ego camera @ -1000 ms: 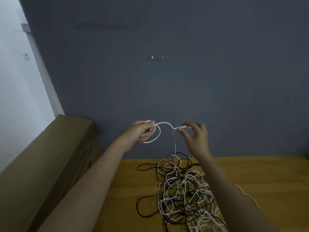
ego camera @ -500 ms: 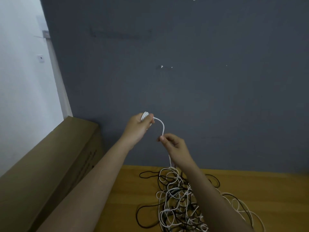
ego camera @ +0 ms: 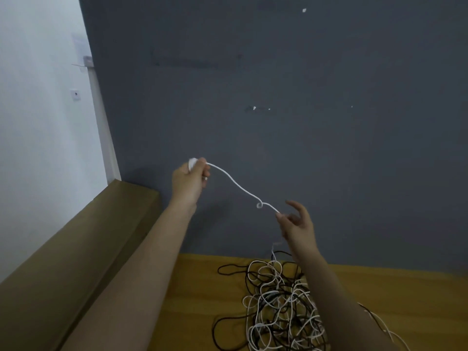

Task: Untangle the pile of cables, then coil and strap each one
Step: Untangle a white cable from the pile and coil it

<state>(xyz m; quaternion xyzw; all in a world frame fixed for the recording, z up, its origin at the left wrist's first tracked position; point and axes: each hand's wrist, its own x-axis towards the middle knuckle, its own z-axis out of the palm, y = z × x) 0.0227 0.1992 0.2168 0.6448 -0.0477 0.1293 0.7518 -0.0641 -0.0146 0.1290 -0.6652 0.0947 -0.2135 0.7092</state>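
1. A dark grey wall (ego camera: 304, 122) filled most of the background, meeting a white wall (ego camera: 38, 122) at the left, with a small white fitting (ego camera: 75, 94) on that white wall.
2. A yellow wooden worktop (ego camera: 197, 300) ran along the foot of the grey wall, and a long brown cardboard box (ego camera: 76, 262) lay along the worktop's left edge.
3. The pile of cables (ego camera: 278, 307), white and black strands knotted together, lay on the worktop near its back edge, partly hidden behind the right forearm.
4. A few loose strands trailed from the pile towards the worktop's right side.
5. The left hand (ego camera: 188, 182) was raised above the worktop, in front of the grey wall, its fingers curled tight round a small bundle of white cable (ego camera: 235, 184).
6. From that fist the white cable ran down and to the right through the air, with a small kink partway along.
7. The right hand (ego camera: 297, 224) was lower and well apart from the left, pinching the white cable between thumb and forefinger while its other fingers spread loosely.
8. Below the right hand a white strand dropped towards the pile; whether it was the same cable could not be told for certain.
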